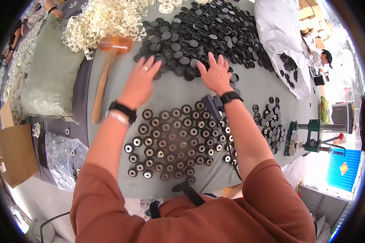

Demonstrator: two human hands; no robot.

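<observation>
A large heap of small black round caps (198, 36) covers the far part of the grey table (255, 87). My left hand (142, 79) reaches out flat with fingers spread, its fingertips at the heap's near edge; it wears a ring and a black wrist strap. My right hand (215, 73) lies palm down on the near edge of the same heap, fingers apart, with a black watch on the wrist. Neither hand holds anything. Closer to me, many black rings with metal centres (170, 141) are laid out in rows.
A wooden-handled mallet with an amber head (106, 69) lies left of my left hand. White plastic lattice parts (99, 20) pile at the far left. A green sack (52, 69), a white bag (280, 32), a green clamped tool (312, 135) and more black rings (271, 125) are around.
</observation>
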